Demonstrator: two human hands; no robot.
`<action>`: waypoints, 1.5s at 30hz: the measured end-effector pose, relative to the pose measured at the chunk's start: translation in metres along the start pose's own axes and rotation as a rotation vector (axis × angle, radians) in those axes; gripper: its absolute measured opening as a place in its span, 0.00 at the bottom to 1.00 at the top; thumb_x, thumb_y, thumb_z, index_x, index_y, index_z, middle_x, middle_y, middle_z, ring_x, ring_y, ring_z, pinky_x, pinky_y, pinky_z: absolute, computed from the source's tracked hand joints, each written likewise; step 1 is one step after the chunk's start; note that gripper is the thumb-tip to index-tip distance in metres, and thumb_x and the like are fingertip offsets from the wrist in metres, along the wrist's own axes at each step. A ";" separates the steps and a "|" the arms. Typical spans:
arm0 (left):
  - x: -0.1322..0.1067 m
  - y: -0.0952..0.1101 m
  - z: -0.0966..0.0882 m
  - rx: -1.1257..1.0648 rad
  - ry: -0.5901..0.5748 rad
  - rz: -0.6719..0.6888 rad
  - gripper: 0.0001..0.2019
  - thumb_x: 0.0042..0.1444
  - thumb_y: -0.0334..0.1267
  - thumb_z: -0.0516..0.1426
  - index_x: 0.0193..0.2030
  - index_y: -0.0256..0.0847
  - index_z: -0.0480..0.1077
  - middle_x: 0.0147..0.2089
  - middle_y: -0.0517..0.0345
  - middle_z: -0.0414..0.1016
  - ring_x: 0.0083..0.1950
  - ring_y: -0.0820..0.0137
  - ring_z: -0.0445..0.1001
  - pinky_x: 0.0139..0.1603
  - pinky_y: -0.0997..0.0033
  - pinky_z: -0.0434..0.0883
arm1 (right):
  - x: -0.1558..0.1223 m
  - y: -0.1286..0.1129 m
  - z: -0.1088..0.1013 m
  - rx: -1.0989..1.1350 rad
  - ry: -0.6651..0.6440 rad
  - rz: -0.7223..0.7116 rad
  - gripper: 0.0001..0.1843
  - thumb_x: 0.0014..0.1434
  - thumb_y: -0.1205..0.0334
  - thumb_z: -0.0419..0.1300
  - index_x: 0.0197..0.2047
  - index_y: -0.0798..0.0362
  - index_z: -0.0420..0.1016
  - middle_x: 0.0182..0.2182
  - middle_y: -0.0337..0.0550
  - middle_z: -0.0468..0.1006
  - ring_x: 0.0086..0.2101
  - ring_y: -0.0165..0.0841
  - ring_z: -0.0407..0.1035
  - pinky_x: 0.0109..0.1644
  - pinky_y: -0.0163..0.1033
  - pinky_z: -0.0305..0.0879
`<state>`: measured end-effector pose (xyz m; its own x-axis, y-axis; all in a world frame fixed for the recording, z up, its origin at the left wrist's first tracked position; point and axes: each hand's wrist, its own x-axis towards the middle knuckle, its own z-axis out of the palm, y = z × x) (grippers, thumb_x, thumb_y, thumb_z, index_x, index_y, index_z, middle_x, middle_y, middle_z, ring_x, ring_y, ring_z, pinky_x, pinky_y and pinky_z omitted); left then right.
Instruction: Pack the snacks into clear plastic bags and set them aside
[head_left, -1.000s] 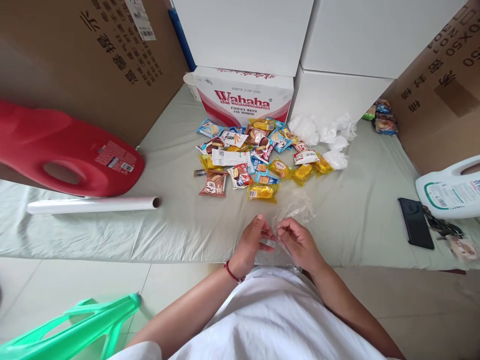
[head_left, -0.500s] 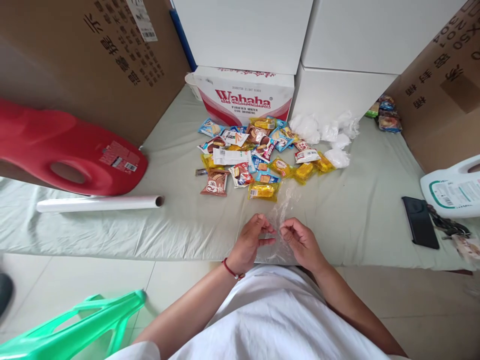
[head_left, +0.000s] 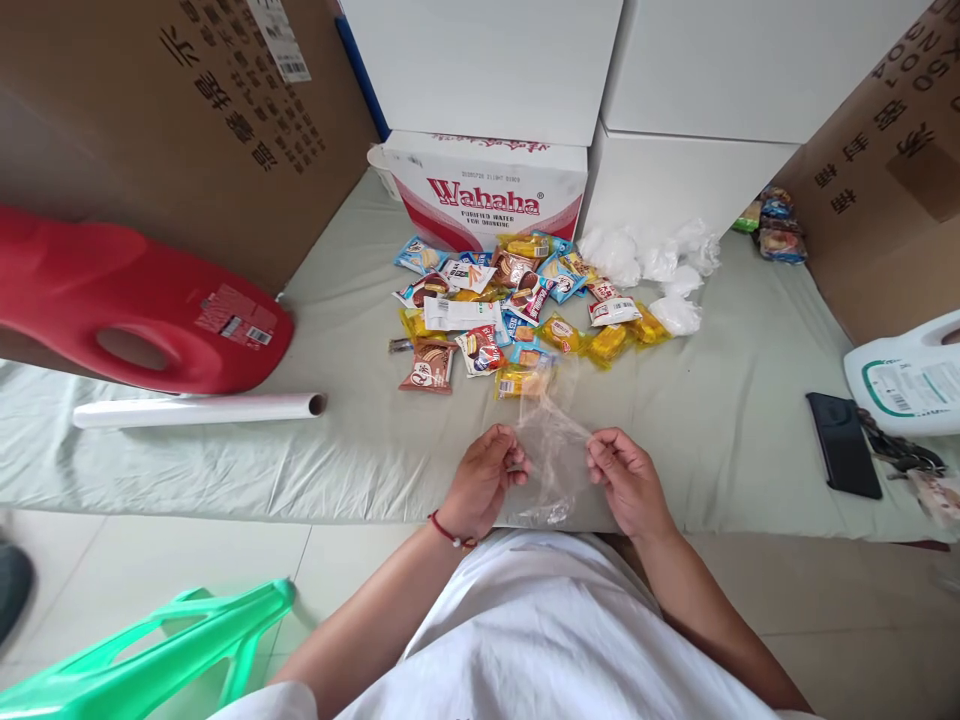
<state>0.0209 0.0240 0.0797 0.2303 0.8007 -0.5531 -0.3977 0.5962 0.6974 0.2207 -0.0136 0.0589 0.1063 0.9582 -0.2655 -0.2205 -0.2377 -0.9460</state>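
Stretched between my two hands is a clear plastic bag [head_left: 555,455], thin and see-through. My left hand [head_left: 487,478], with a red bracelet at the wrist, pinches its left edge. Its right edge is gripped by the thumb and fingers of my right hand [head_left: 626,480]. The far end of the bag reaches over a yellow snack packet [head_left: 517,381]. Just beyond lies a heap of wrapped snacks [head_left: 484,350] in blue, brown, white and yellow packets. Crumpled clear bags [head_left: 679,270] are piled at its right.
A white-and-red Wahaha carton [head_left: 487,190] stands behind the snacks. On the left are a red jug [head_left: 150,310] and a white roll [head_left: 199,410]. At right lie a black phone [head_left: 844,445] and a white bottle [head_left: 911,380]. A green stool [head_left: 150,655] stands on the floor.
My hands have moved apart, left hand to the left and right hand to the right. The plastic bag, bunched up before, is now spread wider between them.
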 end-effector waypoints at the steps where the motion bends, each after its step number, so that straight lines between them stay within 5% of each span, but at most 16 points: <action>1: 0.000 0.002 -0.007 -0.002 0.005 -0.005 0.23 0.47 0.54 0.69 0.32 0.42 0.62 0.27 0.67 0.66 0.26 0.77 0.69 0.23 0.79 0.64 | 0.001 -0.001 -0.005 0.031 0.018 0.030 0.17 0.59 0.45 0.69 0.36 0.50 0.74 0.27 0.35 0.70 0.25 0.26 0.61 0.30 0.33 0.60; 8: -0.001 0.010 -0.053 0.142 0.132 -0.075 0.25 0.48 0.58 0.67 0.29 0.42 0.61 0.20 0.69 0.63 0.18 0.78 0.64 0.16 0.80 0.55 | 0.001 0.002 -0.048 0.107 0.053 0.201 0.21 0.52 0.46 0.75 0.33 0.52 0.74 0.28 0.35 0.69 0.24 0.24 0.58 0.27 0.32 0.55; 15: -0.015 0.016 -0.078 0.240 0.194 -0.157 0.27 0.44 0.59 0.68 0.26 0.42 0.60 0.18 0.67 0.63 0.16 0.78 0.63 0.16 0.80 0.51 | -0.009 -0.001 -0.074 0.020 0.078 0.296 0.23 0.49 0.44 0.76 0.34 0.52 0.75 0.26 0.35 0.69 0.24 0.25 0.58 0.24 0.31 0.53; 19: -0.015 0.014 -0.083 0.235 0.182 -0.240 0.29 0.42 0.62 0.69 0.25 0.42 0.59 0.17 0.68 0.61 0.15 0.79 0.59 0.16 0.79 0.48 | -0.010 -0.004 -0.081 -0.148 0.050 0.318 0.25 0.49 0.39 0.74 0.34 0.52 0.75 0.25 0.36 0.69 0.23 0.26 0.58 0.21 0.32 0.51; 23: -0.011 0.011 -0.083 0.397 0.133 -0.222 0.30 0.46 0.66 0.65 0.22 0.43 0.57 0.17 0.66 0.60 0.16 0.78 0.57 0.17 0.77 0.49 | -0.003 -0.003 -0.087 -0.462 0.057 0.192 0.23 0.56 0.38 0.67 0.35 0.52 0.76 0.24 0.35 0.69 0.23 0.27 0.59 0.25 0.33 0.55; 27: -0.014 0.011 -0.084 0.662 0.275 0.029 0.24 0.51 0.62 0.63 0.28 0.43 0.63 0.21 0.65 0.62 0.20 0.75 0.60 0.22 0.74 0.55 | 0.000 -0.009 -0.090 -0.749 0.082 0.017 0.17 0.63 0.44 0.61 0.37 0.50 0.77 0.25 0.36 0.73 0.25 0.30 0.63 0.29 0.35 0.59; 31: -0.037 0.016 -0.077 1.053 0.703 0.701 0.09 0.57 0.42 0.63 0.40 0.44 0.68 0.30 0.62 0.68 0.27 0.70 0.64 0.32 0.69 0.64 | -0.013 -0.034 -0.077 -0.842 0.255 -0.310 0.10 0.67 0.51 0.59 0.41 0.48 0.77 0.33 0.42 0.77 0.29 0.33 0.67 0.34 0.38 0.64; 32: -0.042 0.018 -0.071 1.134 0.676 0.879 0.06 0.58 0.37 0.61 0.41 0.44 0.69 0.31 0.61 0.69 0.29 0.70 0.66 0.34 0.68 0.65 | -0.016 -0.041 -0.071 -0.841 0.199 -0.390 0.08 0.67 0.54 0.59 0.42 0.47 0.77 0.34 0.42 0.77 0.30 0.33 0.68 0.34 0.38 0.65; 34: -0.047 0.019 -0.057 1.252 0.339 1.122 0.07 0.59 0.29 0.56 0.42 0.44 0.71 0.35 0.57 0.73 0.34 0.67 0.70 0.39 0.66 0.68 | -0.016 -0.050 -0.058 -0.847 -0.064 -0.497 0.08 0.68 0.60 0.58 0.46 0.45 0.78 0.40 0.44 0.78 0.34 0.33 0.71 0.37 0.38 0.68; 37: -0.029 0.015 -0.035 1.402 -0.293 1.077 0.21 0.58 0.25 0.51 0.54 0.45 0.73 0.47 0.49 0.79 0.49 0.61 0.74 0.52 0.59 0.70 | 0.002 -0.045 -0.037 -0.920 -0.465 -0.505 0.21 0.68 0.68 0.54 0.61 0.43 0.73 0.56 0.46 0.76 0.50 0.37 0.74 0.51 0.41 0.71; 40: 0.006 0.009 -0.025 1.573 -0.423 0.858 0.34 0.52 0.22 0.51 0.67 0.44 0.66 0.57 0.44 0.77 0.61 0.54 0.69 0.58 0.49 0.65 | 0.027 -0.030 -0.024 -1.090 -0.580 -0.412 0.32 0.63 0.72 0.55 0.69 0.46 0.66 0.58 0.49 0.75 0.51 0.40 0.74 0.52 0.44 0.71; 45: 0.033 0.007 -0.040 1.659 -0.402 0.774 0.30 0.53 0.28 0.56 0.66 0.41 0.68 0.51 0.43 0.77 0.57 0.50 0.68 0.58 0.44 0.60 | 0.030 -0.030 -0.037 -1.196 -0.499 -0.438 0.16 0.67 0.67 0.54 0.52 0.46 0.79 0.41 0.46 0.78 0.36 0.35 0.73 0.39 0.38 0.69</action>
<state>-0.0099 0.0519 0.0478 0.7103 0.7037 0.0151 0.5954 -0.6122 0.5202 0.2663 0.0160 0.0725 -0.4637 0.8845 -0.0519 0.7328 0.3499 -0.5836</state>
